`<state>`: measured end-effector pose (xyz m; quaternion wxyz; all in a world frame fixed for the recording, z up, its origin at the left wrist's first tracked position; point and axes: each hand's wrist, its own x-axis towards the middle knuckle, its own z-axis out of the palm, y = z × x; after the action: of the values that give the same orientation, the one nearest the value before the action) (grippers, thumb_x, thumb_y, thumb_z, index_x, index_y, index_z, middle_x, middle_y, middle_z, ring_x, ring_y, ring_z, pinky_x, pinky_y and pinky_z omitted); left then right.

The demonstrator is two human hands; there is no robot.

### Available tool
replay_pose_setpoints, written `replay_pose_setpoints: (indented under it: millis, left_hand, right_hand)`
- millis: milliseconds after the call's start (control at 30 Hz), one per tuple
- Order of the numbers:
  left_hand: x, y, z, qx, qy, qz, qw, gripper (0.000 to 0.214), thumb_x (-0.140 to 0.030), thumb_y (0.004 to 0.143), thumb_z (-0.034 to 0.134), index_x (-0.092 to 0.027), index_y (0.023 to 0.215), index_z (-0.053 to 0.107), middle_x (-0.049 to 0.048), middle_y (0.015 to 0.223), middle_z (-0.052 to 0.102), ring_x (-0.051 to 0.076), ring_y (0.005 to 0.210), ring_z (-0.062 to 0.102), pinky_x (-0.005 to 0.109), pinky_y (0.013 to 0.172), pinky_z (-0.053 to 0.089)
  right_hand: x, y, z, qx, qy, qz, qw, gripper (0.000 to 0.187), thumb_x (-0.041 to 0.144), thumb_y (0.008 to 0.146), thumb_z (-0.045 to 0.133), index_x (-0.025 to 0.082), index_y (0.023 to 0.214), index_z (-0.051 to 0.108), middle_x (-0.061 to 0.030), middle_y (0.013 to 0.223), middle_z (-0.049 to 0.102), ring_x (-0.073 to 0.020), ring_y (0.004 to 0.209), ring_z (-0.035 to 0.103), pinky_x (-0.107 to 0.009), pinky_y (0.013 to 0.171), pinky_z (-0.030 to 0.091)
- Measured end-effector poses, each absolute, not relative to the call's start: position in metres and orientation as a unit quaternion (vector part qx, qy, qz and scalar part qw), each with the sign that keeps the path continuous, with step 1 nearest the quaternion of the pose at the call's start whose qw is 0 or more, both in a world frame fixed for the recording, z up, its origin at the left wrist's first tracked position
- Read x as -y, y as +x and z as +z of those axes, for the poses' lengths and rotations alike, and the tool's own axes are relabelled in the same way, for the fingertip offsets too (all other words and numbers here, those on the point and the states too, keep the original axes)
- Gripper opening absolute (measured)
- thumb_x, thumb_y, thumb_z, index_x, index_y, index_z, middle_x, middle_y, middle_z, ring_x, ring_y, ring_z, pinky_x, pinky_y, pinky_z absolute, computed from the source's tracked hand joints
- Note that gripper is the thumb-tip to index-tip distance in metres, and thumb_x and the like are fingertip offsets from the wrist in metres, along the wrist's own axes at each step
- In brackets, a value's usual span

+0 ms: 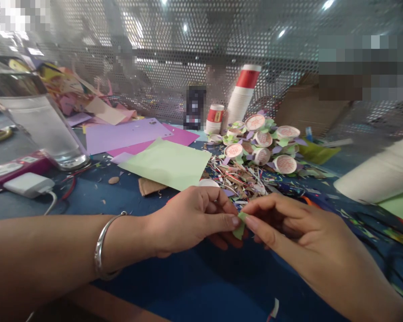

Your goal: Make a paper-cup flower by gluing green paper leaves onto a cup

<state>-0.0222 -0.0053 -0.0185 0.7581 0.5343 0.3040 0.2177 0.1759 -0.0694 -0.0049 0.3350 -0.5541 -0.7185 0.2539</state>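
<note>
1. At ten o'clock from the hands stands a glass (43,129); a white charger (28,184) lies near its base; both are well apart from the hands.
2. The left hand (191,219), a silver bracelet (102,246) on its wrist, reaches in from nine o'clock; its thumb and forefinger are pinched together on the green paper piece (239,230), low in the middle of the view, above the blue table (188,290).
3. The piece is small; its long axis seems to run roughly twelve to six, with the free lower tip towards six; its top is hidden between fingertips.
4. The right hand (289,228) reaches in from four o'clock; its thumb and forefinger are likewise closed on the piece's right edge.
5. Paper this thin probably wants a light pinch, the two grips close together, lest it tear or crease askew.
6. At twelve o'clock lies a green sheet (168,163); at one o'clock, paper-cup flowers (262,147) amid scraps (235,176).
</note>
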Motion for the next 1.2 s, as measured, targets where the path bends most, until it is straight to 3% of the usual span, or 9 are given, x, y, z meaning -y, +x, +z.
replay_pose_setpoints:
  millis: [433, 633, 833, 1200]
  left_hand:
    - [0.008, -0.024, -0.021, -0.279, 0.613, 0.257, 0.693, 0.038, -0.05, 0.087, 0.076, -0.017, 0.091, 0.06, 0.0009, 0.079, 0.068, 0.012, 0.076, 0.067, 0.023, 0.067, 0.052]
    - [0.011, -0.025, -0.017, -0.288, 0.696, 0.255, 0.607, 0.023, -0.041, 0.096, 0.065, -0.019, 0.092, 0.056, 0.0012, 0.079, 0.07, 0.014, 0.074, 0.068, 0.026, 0.066, 0.05]
    - [0.016, -0.029, -0.006, -0.324, 0.808, 0.261, 0.417, 0.01, -0.025, 0.088, 0.066, -0.021, 0.096, 0.063, 0.0008, 0.088, 0.07, 0.013, 0.075, 0.062, 0.024, 0.061, 0.045]
    - [0.017, -0.03, -0.012, -0.266, 0.833, 0.334, 0.353, 0.016, -0.012, 0.088, 0.062, -0.017, 0.1, 0.07, 0.0032, 0.09, 0.071, 0.013, 0.081, 0.066, 0.024, 0.073, 0.053]
  right_hand:
    - [0.07, 0.177, -0.005, 0.707, -0.561, 0.264, 0.339, 0.018, 0.041, 0.098, 0.062, 0.027, 0.097, 0.074, 0.0014, 0.077, 0.079, -0.0145, 0.063, 0.073, -0.022, 0.054, 0.055]
    - [0.069, 0.174, -0.004, 0.726, -0.553, 0.241, 0.33, 0.015, 0.034, 0.097, 0.061, 0.028, 0.09, 0.074, 0.0035, 0.075, 0.077, -0.0135, 0.063, 0.072, -0.021, 0.055, 0.054]
    - [0.068, 0.17, -0.004, 0.759, -0.541, 0.171, 0.32, 0.016, 0.025, 0.091, 0.061, 0.026, 0.076, 0.068, 0.0028, 0.069, 0.071, -0.0144, 0.061, 0.067, -0.024, 0.054, 0.051]
    - [0.067, 0.172, -0.006, 0.775, -0.535, 0.164, 0.293, 0.018, 0.026, 0.092, 0.057, 0.026, 0.076, 0.063, -0.0006, 0.074, 0.068, -0.0199, 0.075, 0.07, -0.026, 0.055, 0.051]
